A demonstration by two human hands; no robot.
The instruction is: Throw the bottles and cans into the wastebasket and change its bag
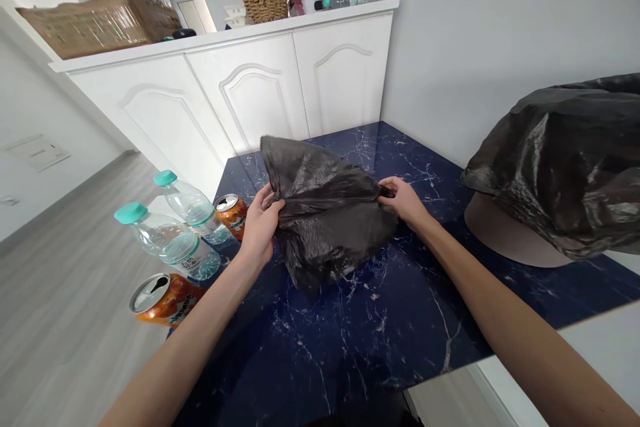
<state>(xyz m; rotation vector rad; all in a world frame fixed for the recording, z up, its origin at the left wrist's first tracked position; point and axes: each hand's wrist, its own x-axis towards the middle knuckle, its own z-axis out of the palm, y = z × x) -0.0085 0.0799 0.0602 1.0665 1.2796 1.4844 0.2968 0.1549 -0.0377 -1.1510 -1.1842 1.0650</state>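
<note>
A thin black plastic bag is stretched sideways between my two hands over the dark blue marbled tabletop. My left hand pinches its left edge, with a flap of the bag rising above the fingers. On the other side, my right hand is closed on a gathered bit of its right edge. Just left of my left hand stands an opened orange soda can. Whether the bag's mouth is open cannot be made out.
Two clear bottles with teal caps, the nearer bottle and farther bottle, stand along the left edge beside another orange can. A larger black bag covers a pale rounded object at right. White cabinets stand behind.
</note>
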